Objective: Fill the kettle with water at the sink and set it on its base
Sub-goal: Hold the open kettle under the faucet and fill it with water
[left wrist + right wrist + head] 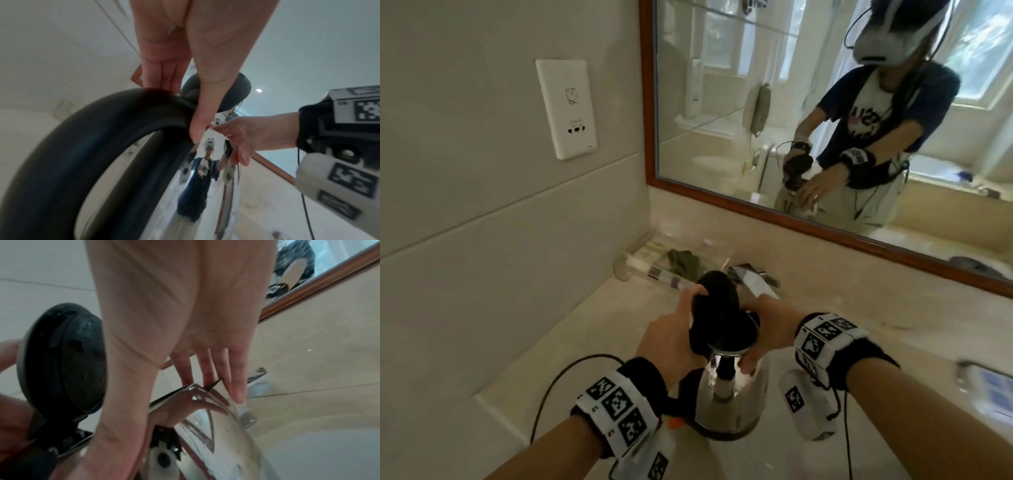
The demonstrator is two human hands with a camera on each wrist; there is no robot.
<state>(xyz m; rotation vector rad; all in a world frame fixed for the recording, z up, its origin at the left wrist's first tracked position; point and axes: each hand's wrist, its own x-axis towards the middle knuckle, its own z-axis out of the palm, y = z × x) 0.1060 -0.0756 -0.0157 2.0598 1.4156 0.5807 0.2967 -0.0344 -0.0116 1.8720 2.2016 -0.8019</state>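
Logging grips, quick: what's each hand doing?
Left hand: holds the kettle lid open.
Right hand: open, fingers steadying the kettle's rim.

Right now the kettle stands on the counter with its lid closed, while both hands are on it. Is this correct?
Not quite: the lid is open, tipped up on its hinge. The head view shows it, and the right wrist view shows its underside. The kettle does stand on the counter, with the left hand and right hand on it.
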